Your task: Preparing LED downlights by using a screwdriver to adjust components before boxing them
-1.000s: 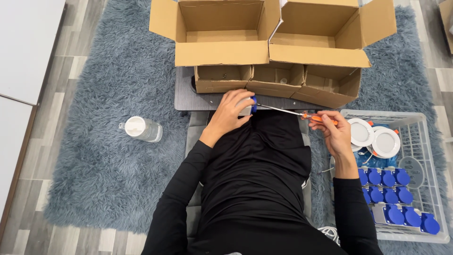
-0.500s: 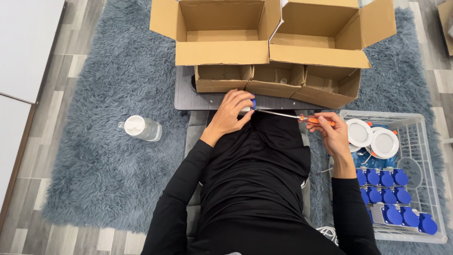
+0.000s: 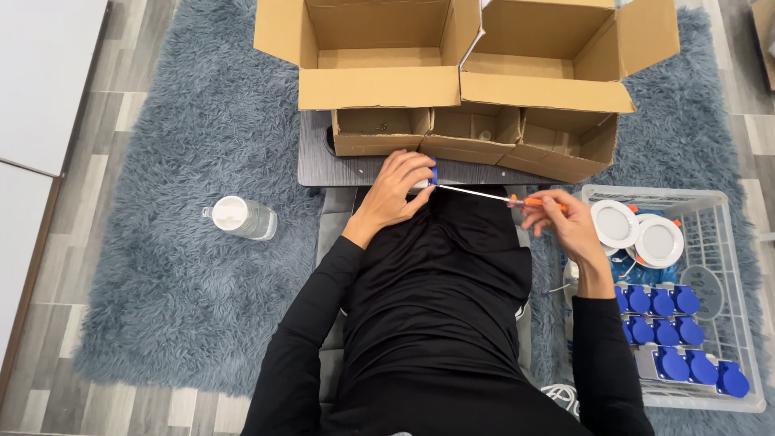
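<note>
Work in hand: the person is driving a screwdriver (image 3: 488, 195) into a small blue-and-white part (image 3: 431, 174) held over the lap, just at the near edge of the dark board (image 3: 316, 165).
Progress: judging by the white basket (image 3: 731, 242) at 3 o'clock, many blue-capped pieces (image 3: 663, 331) and two white round discs (image 3: 638, 232) are lying there; whether those are finished or waiting I cannot tell. The small cardboard boxes (image 3: 464, 133) at 12 o'clock are looking almost empty.
Left hand (image 3: 395, 192): fingers are curling tightly around the part, thumb beneath, wrist bent towards 1 o'clock.
Right hand (image 3: 565, 226): fingertips are pinching the orange handle, shaft pointing to 9 o'clock, tip meeting the part.
Surroundings: a clear bottle (image 3: 242, 216) is lying on the grey rug (image 3: 161, 266) at 9 o'clock, well apart.
</note>
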